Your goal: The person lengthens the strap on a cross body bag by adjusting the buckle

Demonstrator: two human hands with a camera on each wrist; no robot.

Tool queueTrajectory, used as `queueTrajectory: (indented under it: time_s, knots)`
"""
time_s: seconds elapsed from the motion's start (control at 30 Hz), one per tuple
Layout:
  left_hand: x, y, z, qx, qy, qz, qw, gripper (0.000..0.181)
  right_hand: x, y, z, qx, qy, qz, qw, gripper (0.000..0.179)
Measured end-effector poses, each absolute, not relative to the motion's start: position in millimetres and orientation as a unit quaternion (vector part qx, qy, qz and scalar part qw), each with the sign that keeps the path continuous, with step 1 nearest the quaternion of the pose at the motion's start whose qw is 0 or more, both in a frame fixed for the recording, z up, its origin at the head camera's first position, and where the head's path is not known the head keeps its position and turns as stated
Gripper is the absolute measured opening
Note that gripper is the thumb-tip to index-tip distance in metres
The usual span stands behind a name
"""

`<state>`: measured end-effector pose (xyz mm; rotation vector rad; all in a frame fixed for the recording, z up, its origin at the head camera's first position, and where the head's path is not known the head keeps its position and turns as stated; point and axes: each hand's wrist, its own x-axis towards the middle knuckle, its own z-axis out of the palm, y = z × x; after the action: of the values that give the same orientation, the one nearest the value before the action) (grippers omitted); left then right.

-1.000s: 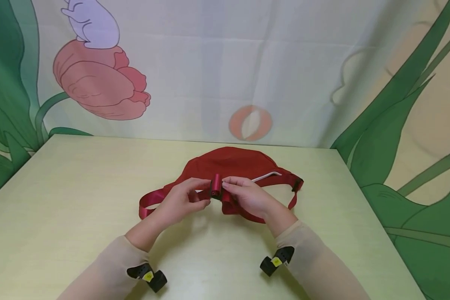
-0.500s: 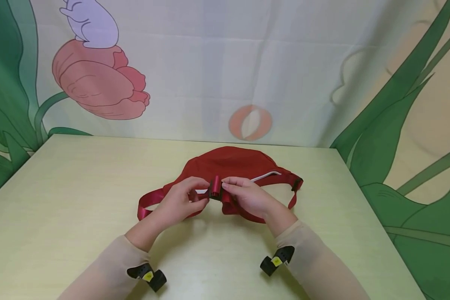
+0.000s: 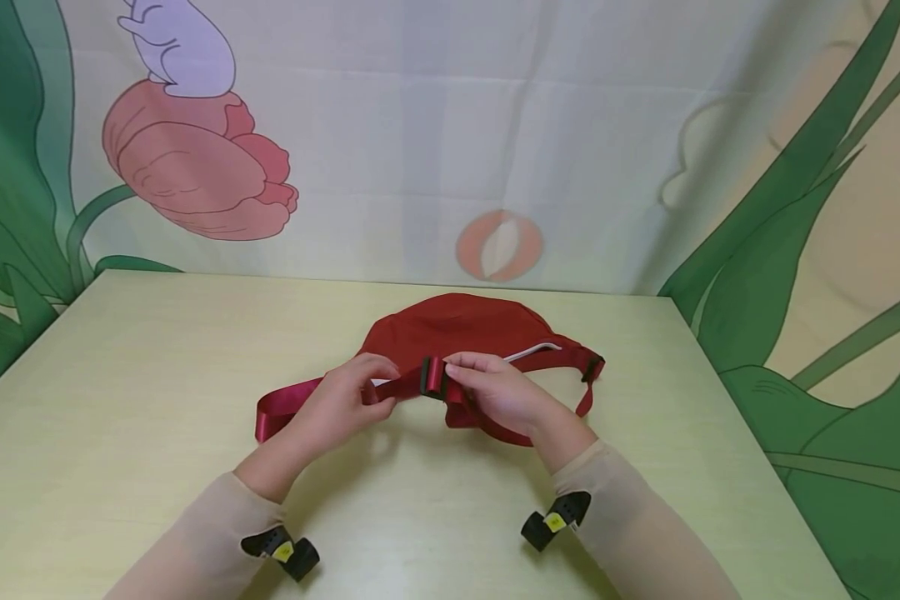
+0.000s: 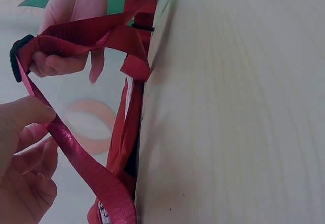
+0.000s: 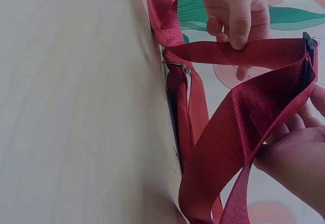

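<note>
A red waist bag [image 3: 457,323] lies on the table, its strap [image 4: 84,155] raised in front. On the strap sits a black slide buckle [image 3: 426,379], with a short loop of webbing standing out of it. My right hand [image 3: 498,390] pinches the strap right beside the buckle. To the left of the buckle, my left hand [image 3: 351,398] pinches the single strap length between thumb and fingers, as the left wrist view shows. That length runs taut from the buckle to the left fingers. Beyond the left hand, the strap curls in a loop on the tabletop.
The pale wooden table [image 3: 157,367] ends at a printed cloth backdrop [image 3: 607,167]. A white-edged zip opening [image 3: 532,352] shows along the bag's front. Another black buckle [image 3: 594,367] sits at the bag's right end. Small cameras are strapped to both sleeves.
My left hand has moved left, away from the buckle, along the strap. The loop at the buckle has shrunk, and the loop on the left has shifted left. The right hand has stayed nearly still.
</note>
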<state>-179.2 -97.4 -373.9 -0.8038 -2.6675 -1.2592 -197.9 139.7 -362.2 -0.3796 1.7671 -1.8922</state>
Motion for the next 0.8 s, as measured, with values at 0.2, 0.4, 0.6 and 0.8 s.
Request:
queueTrajectory:
  time_s: [0.2,0.4,0.6,0.8]
  knots:
    - [-179.2,-100.0,-373.8,-0.259,-0.875,-0.406,0.038,0.03,-197.6,140.4,-361.1,-0.144,0.652,-0.7,0.255,0.017]
    - [-177.8,-103.9,-371.4,-0.246,-0.886,-0.391,0.037,0.031,-197.4,141.1,-361.2,-0.137,0.654,-0.701,0.25,0.016]
    - [-177.8,-109.4,-368.6,-0.201,-0.92,-0.334,0.034,0.035,-197.0,141.3,-361.3,-0.117,0.666,-0.696,0.241,0.019]
    - [-174.3,-96.3,-367.0,-0.225,-0.941,-0.219,0.129,0.059,-196.8,136.2,-364.7,-0.081,0.72,-0.656,0.21,0.023]
